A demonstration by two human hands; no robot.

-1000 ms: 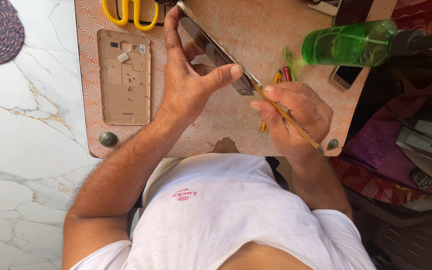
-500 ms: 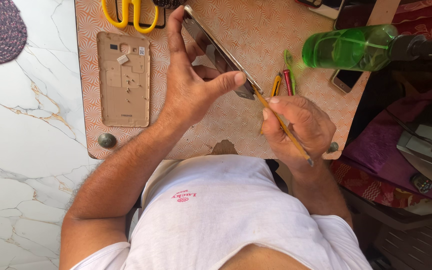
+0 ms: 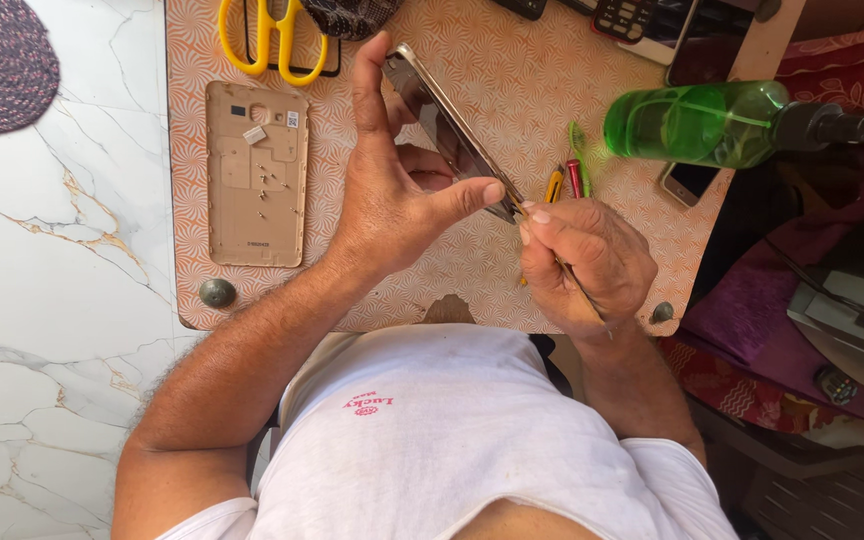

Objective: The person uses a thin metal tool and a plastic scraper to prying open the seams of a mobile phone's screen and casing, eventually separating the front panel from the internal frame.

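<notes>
Your left hand (image 3: 392, 200) pinches the slim, glossy metal-rimmed phone (image 3: 449, 130) on edge above the patterned orange board (image 3: 512, 60), your right hand (image 3: 587, 260) closed around a thin tool (image 3: 577, 285) touching its near corner, the matte gold back cover (image 3: 257, 172) lying flat to the left.

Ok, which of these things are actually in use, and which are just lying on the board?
In use:
left hand
phone
right hand
thin tool

Lying about:
back cover
yellow scissors
green bottle
small screwdrivers
</notes>
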